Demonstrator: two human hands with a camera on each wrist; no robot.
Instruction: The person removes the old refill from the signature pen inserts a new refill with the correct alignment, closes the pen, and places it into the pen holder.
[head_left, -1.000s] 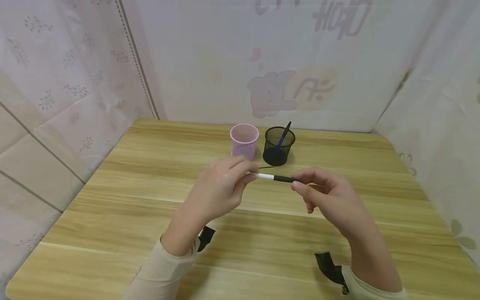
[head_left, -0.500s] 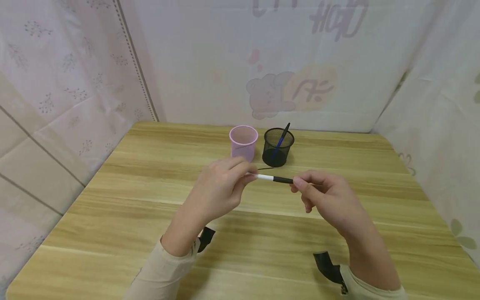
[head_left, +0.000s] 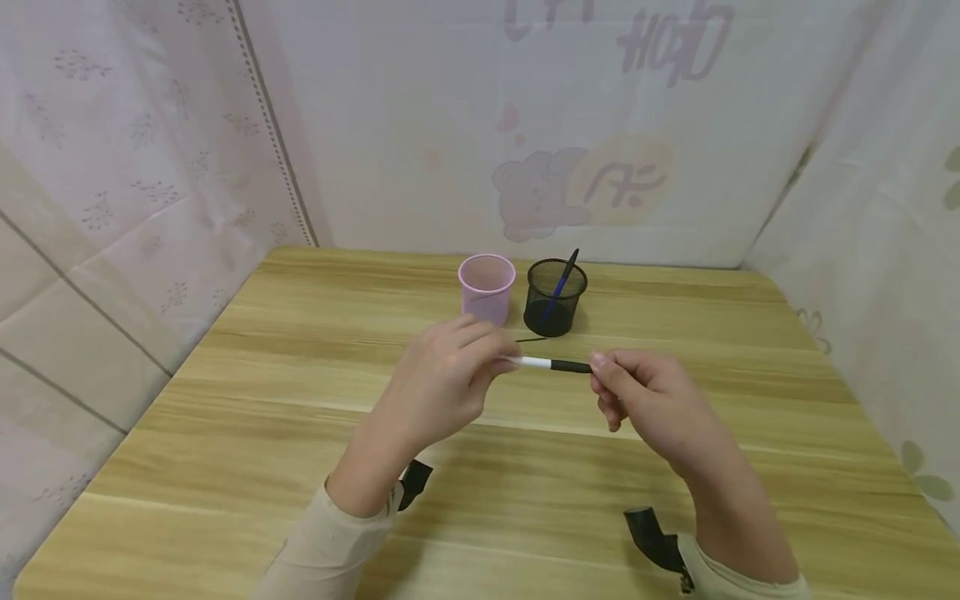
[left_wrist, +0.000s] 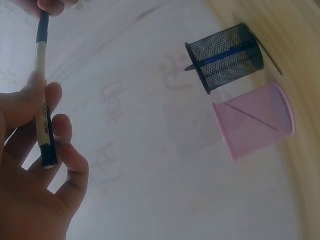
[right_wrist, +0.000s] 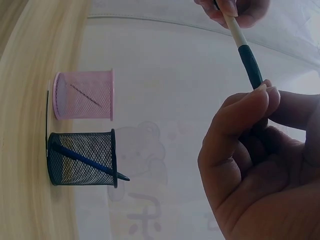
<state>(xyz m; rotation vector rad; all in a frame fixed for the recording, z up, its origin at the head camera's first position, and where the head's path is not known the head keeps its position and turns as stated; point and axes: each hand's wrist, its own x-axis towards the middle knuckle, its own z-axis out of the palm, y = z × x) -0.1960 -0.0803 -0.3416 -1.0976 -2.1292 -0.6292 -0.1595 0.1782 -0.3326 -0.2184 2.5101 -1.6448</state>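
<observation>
A white pen (head_left: 536,362) with a black front section is held level above the table, stretched between both hands. My left hand (head_left: 450,375) grips its white barrel; the left wrist view shows the barrel (left_wrist: 42,120) with small print, and a dark end lying over the curled fingers. At the other end, my right hand (head_left: 660,400) pinches the black section (right_wrist: 251,65) between thumb and forefinger, hiding the tip. Behind the hands stand a pink mesh pen cup (head_left: 487,287) and a black mesh pen cup (head_left: 555,312) holding a blue pen (head_left: 564,279).
A thin dark stick (head_left: 531,340) lies on the wooden table (head_left: 300,467) just in front of the cups. Through the pink mesh a dark diagonal line (right_wrist: 86,95) shows. Printed white curtains (head_left: 390,125) close off the back and sides.
The right thumb and fingers have closed onto the pen's black end, its fingers curling in further. Left hand keeps its hold, and the pen has shifted slightly.
</observation>
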